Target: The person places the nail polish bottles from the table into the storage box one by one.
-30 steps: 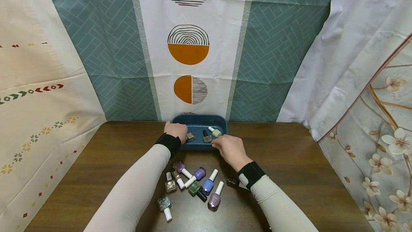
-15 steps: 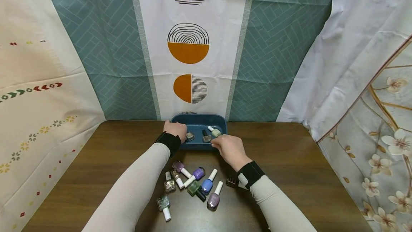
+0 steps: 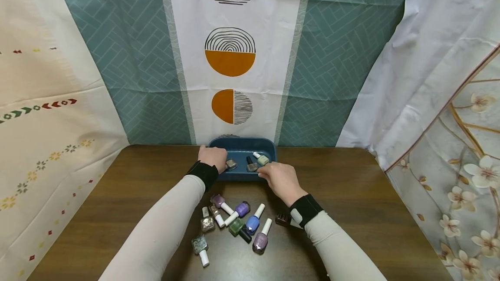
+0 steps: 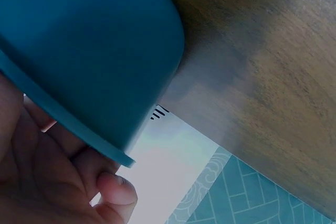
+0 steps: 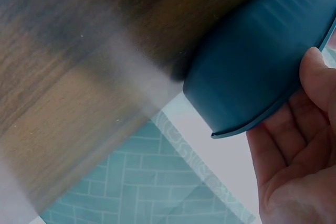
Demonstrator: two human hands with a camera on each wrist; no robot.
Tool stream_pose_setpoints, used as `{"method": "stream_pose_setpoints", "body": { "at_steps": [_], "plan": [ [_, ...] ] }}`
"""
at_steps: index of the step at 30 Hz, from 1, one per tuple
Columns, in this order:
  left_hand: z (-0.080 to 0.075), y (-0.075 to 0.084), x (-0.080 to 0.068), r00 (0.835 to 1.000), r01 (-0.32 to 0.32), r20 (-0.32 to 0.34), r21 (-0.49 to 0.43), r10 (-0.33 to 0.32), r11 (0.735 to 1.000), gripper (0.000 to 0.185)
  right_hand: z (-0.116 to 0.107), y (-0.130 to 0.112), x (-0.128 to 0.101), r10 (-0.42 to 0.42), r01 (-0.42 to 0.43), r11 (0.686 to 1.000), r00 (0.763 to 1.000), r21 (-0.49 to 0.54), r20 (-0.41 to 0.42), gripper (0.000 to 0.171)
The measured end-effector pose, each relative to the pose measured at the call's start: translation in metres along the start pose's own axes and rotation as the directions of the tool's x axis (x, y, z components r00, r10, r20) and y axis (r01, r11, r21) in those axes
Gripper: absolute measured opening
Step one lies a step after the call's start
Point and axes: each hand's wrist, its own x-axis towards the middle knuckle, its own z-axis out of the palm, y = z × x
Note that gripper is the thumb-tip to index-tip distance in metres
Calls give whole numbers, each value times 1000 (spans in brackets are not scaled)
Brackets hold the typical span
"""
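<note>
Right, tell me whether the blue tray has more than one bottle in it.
Yes, the head view shows three small bottles lying inside the blue tray, between the left hand and the right hand.

Head looks down; wrists close on tray (image 3: 242,144)

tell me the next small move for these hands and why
Probably draw the blue tray a little nearer. The left hand and right hand each grip its near rim, it holds only three bottles, and the loose bottles lie on the table closer to the person.
</note>
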Motion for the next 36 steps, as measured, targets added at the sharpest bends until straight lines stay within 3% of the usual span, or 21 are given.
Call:
{"method": "stream_pose_setpoints", "body": {
  "at_steps": [5,11,19,24,28,36],
  "plan": [
    [3,-2,-2,998,-6,-68,8,6,1000,25,0,1,0,-1,1,1000,1000,12,2,9],
    [-5,-1,-19,979,-42,-201,-2,41,999,17,0,0,-1,5,-5,1000,1000,20,11,9],
    [-9,-6,-41,925,-100,-367,11,97,995,17,-2,-1,1,10,-11,1000,1000,22,22,10],
    [-8,-9,-54,879,-135,-457,35,136,990,23,-5,-1,3,15,-15,1000,1000,22,19,11],
    [-8,-11,-64,857,-162,-491,29,155,986,25,-8,-1,3,24,-24,999,1000,30,14,12],
    [-2,-16,-88,842,-206,-503,36,196,978,25,-3,-1,2,24,-25,1000,999,19,33,12]
  ]
}}
